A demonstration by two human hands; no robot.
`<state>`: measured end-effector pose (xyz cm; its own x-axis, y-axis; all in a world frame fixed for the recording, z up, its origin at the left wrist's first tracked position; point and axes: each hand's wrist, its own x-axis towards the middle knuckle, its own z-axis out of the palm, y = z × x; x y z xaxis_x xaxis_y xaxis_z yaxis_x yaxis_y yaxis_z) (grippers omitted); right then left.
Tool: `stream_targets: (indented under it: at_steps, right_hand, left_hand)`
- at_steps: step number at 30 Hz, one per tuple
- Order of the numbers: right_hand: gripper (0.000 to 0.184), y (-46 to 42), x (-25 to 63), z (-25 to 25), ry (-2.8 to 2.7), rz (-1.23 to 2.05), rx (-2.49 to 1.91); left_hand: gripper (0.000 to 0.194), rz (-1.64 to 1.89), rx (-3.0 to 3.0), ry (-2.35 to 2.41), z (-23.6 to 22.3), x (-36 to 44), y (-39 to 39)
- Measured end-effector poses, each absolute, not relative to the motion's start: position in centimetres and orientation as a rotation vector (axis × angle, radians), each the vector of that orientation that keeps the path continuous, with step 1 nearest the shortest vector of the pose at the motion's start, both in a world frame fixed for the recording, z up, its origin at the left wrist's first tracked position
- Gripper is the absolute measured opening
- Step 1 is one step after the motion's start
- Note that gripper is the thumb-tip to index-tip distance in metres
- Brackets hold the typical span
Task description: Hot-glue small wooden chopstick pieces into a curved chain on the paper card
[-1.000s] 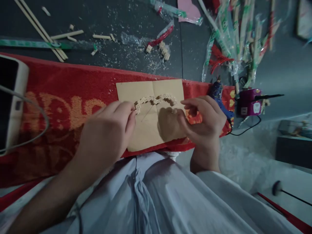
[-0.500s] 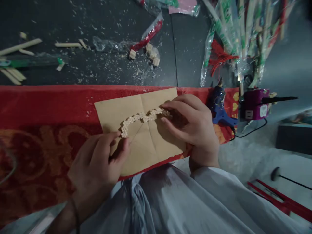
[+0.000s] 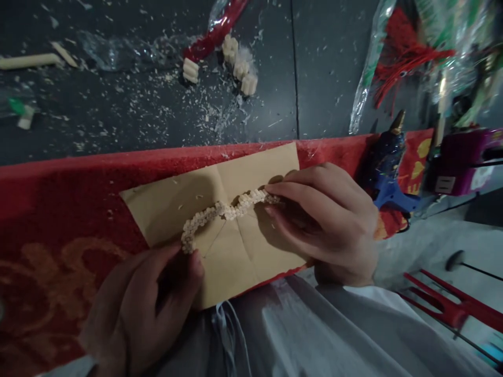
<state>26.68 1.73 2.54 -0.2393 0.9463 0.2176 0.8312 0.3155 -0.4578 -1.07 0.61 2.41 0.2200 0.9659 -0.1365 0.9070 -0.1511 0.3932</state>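
A wavy strip of small pale wooden pieces (image 3: 229,210), joined in a chain, spans the space between my hands. Its left end is pinched between the thumb and forefinger of my left hand (image 3: 145,303). My right hand (image 3: 330,220) grips the other end between thumb and fingers; the fingers partly hide that end. Under the strip lies a creased sheet of brown paper (image 3: 220,283) with thin pencil lines on it. The strip curves down toward my left hand.
The sheet rests on a red patterned cloth (image 3: 78,209). Behind it, a dark tabletop (image 3: 322,63) carries shavings, grooved wooden bits (image 3: 239,65) and a wooden stick (image 3: 29,61). At right lie a blue glue gun (image 3: 389,167), red strings (image 3: 404,63) and a purple box (image 3: 459,159).
The view has come closer to the table. The strip stays held at both ends, its left end now lower in view. Both hands keep their grip.
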Motion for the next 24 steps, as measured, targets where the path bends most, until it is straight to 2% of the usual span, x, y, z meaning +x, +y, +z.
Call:
stream_targets:
  at_steps: [3,5,7,9,24]
  right_hand:
    - [0.012,1.9,26.8,2.4,-2.143,0.341,-1.563]
    - [0.012,1.9,26.8,2.3,-2.147,0.33,-1.544]
    - [0.012,1.9,26.7,2.4,-2.142,0.327,-1.539]
    - [0.013,1.8,26.6,2.5,-2.133,0.35,-1.565]
    - [0.036,1.1,26.1,2.5,-2.027,0.383,-1.661]
  left_hand:
    - [0.025,0.146,2.141,1.597,2.3,-1.5,0.8]
    - [0.029,0.221,2.119,1.734,2.3,-1.4,0.6]
    - [0.022,0.225,2.186,1.611,2.3,-1.0,0.3]
    - [0.013,0.376,2.226,1.698,2.3,-0.8,-0.1]
    - [0.038,0.529,2.344,1.464,2.3,-0.5,-1.0]
